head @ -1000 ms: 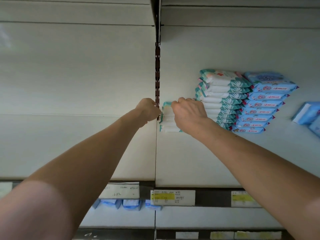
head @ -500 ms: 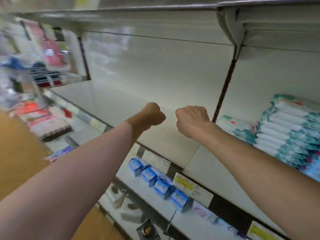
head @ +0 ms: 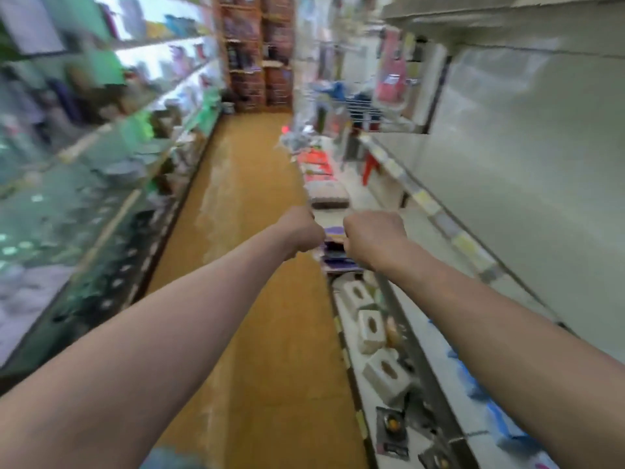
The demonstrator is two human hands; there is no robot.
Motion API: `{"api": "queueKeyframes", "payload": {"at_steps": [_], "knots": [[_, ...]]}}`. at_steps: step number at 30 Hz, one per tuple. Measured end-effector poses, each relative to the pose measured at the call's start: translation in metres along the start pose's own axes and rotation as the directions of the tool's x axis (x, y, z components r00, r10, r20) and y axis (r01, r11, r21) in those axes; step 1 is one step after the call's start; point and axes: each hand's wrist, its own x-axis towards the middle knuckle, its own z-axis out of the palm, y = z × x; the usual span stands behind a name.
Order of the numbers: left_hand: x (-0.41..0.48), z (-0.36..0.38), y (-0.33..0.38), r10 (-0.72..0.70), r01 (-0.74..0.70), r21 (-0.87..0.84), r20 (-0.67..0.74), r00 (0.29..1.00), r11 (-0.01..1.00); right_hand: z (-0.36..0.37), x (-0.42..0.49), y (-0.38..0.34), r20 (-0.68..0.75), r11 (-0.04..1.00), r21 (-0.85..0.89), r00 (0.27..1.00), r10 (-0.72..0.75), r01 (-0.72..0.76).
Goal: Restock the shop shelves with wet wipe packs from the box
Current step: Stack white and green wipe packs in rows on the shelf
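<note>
Both hands curled into fists, left hand (head: 302, 233) and right hand (head: 373, 238) near each other, not touching, nothing visible in either. We see them held out over the aisle floor (head: 257, 204); frame is heavily blurred. No wet wipe packs and no box in view. Bare shelf (head: 507, 204) runs along the right. We judge the step as fetching packs: find the box first, open both hands, lift a flat stack squarely, labels facing one way.

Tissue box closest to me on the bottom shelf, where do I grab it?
I'd grip the nearest tissue box by its two flat side walls, coming down from above on the aisle side. Its oval opening faces up, so the sides are bare and parallel.
</note>
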Motion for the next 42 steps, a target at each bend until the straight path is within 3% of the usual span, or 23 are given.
{"api": "queueKeyframes", "payload": {"at_steps": [8, 12, 20, 27, 34, 37, 42], "knots": [[-0.075, -0.096, -0.19, -0.329, 0.324, -0.055, -0.191, 0.925, 0.944, -0.009, 0.006, -0.217, -0.01, 0.94, 0.046, 0.941, -0.338, 0.338], [-0.122, -0.134, -0.271, -0.432, 0.422, -0.091, -0.196, 0.881, 0.902, -0.011, -0.011, -0.315, -0.019, 0.882, 0.075, 0.885, -0.465, 0.465], [-0.197, -0.169, -0.415, -0.613, 0.577, -0.218, -0.173, 0.771, 0.787, 0.003, -0.051, -0.462, 0.111, 0.755, 0.191, 0.751, -0.651, 0.627], [-0.234, -0.144, -0.519, -0.788, 0.699, -0.417, -0.072, 0.612, 0.581, 0.07, -0.066, -0.549, 0.25, 0.659, 0.201, 0.613, -0.75, 0.725], [-0.266, -0.087, -0.599, -0.917, 0.744, -0.615, 0.085, 0.389, 0.259, 0.157, -0.094, -0.612, 0.411, 0.539, 0.28, 0.409, -0.815, 0.794], [-0.272, -0.059, -0.623, -0.947, 0.71, -0.692, 0.127, 0.295, 0.128, 0.191, -0.11, -0.629, 0.43, 0.513, 0.351, 0.352, -0.831, 0.783], [-0.273, -0.036, -0.637, -0.933, 0.644, -0.762, 0.274, 0.235, -0.062, 0.236, -0.127, -0.653, 0.502, 0.538, 0.513, 0.275, -0.82, 0.669]]}}
